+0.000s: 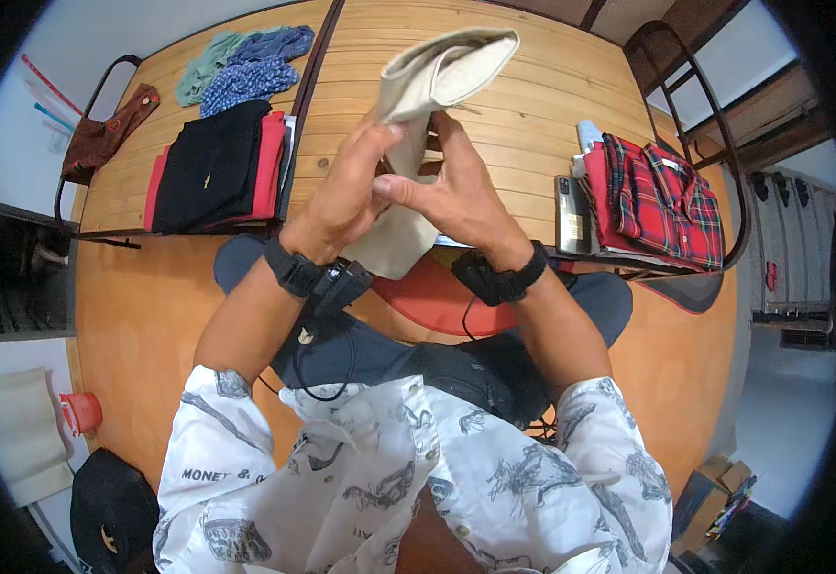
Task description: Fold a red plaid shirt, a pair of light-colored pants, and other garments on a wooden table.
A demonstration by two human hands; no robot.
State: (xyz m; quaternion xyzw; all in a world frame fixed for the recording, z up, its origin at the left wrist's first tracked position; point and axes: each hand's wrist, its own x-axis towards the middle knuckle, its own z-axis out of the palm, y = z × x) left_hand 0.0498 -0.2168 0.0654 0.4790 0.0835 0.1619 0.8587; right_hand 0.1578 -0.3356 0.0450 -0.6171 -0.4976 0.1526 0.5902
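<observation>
Both hands meet in the middle of the frame, above the wooden table (533, 115). The left hand (341, 196) and the right hand (456, 196) pinch a beige cloth (428, 96) between curled fingers. The fingers are closed tight on it. The top of the cloth is bent over in a fold, up near the top middle, and the bottom end hangs down toward the lap.

I think the folding is partway done (one bend is made, the rest hangs loose). The next move needs a firm grip and a flat spot to lay the cloth down.

There is bare wood right behind the hands. At the left sits a black and red stack (212, 167), with blue and green cloths (246, 67) above it. At the right lies a red plaid shirt (662, 196) close to the table edge, with a phone (571, 215) beside it. The open room is in the middle.
</observation>
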